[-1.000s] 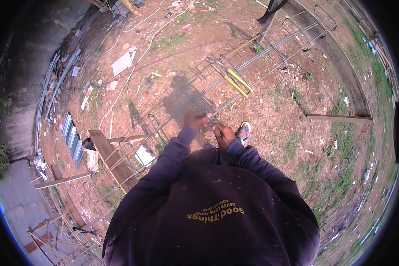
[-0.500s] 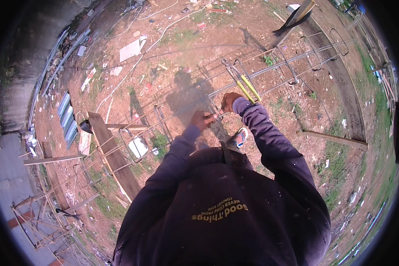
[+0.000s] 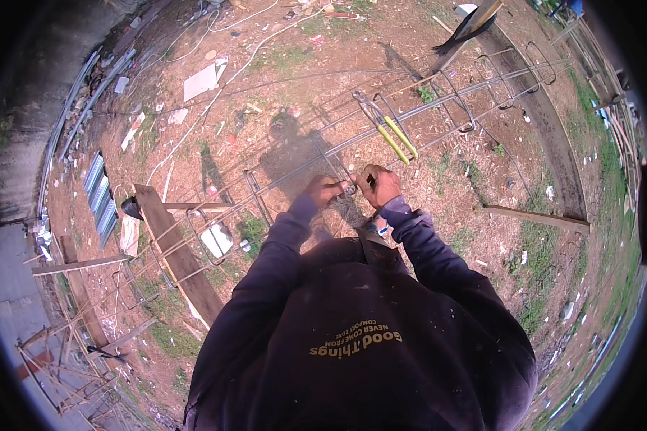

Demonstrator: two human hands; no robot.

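A long cage of thin steel rebar [image 3: 446, 102] runs diagonally in front of me, with bent stirrups [image 3: 257, 197] spaced along it. My left hand [image 3: 325, 190] is closed, its fingertips pinched at the near rod beside a stirrup's lower end. Just right of that spot, my right hand [image 3: 379, 187] is also closed, thumb and fingers pressed together. Whatever sits between the fingers is too small to make out. Tie-wire nippers [image 3: 392, 135] with yellow handles rest on the cage, beyond and to the right of my right hand.
A wooden plank [image 3: 176, 251] supports the cage at left, and a post wrapped with black material [image 3: 467, 36] stands at far right. Ribbed metal sheets [image 3: 99, 197], a white board [image 3: 203, 80] and a pale hose [image 3: 248, 61] lie on littered dirt. A long board [image 3: 553, 154] stretches along the right.
My right hand has drawn nearer and turned, its forearm lower beside my left hand. My left hand stays at the rod. The view has shifted slightly; the nippers still rest on the cage.
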